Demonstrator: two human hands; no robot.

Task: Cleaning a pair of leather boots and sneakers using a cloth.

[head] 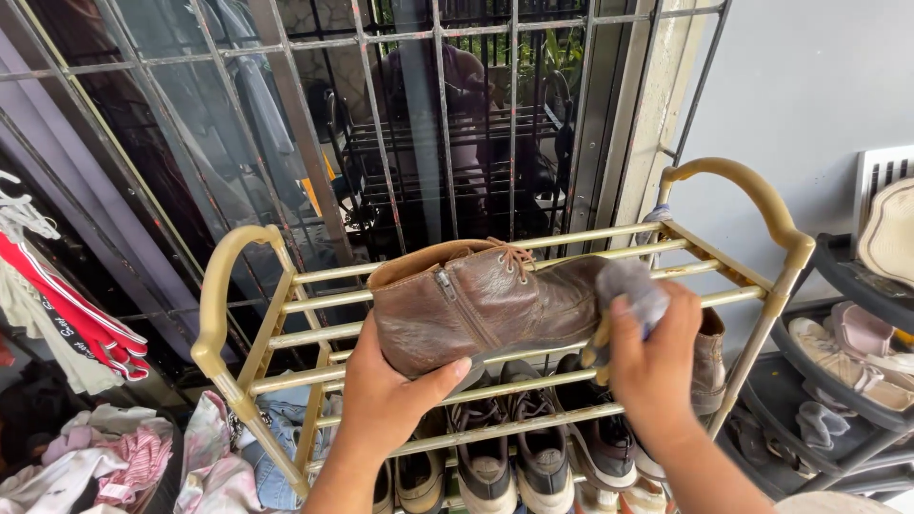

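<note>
Boot (486,300) gripped by left hand (386,395); right hand (657,366) presses cloth (633,290) on toe.

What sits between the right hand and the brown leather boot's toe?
In the head view, a grey cloth lies between the right hand and the brown leather boot.

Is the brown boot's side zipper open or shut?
Shut. The zipper on the brown boot runs closed along its side, with no gap showing; the left hand grips the heel.

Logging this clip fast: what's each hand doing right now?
Left hand: closed on the brown boot.
Right hand: closed on a grey cloth against the boot.
</note>
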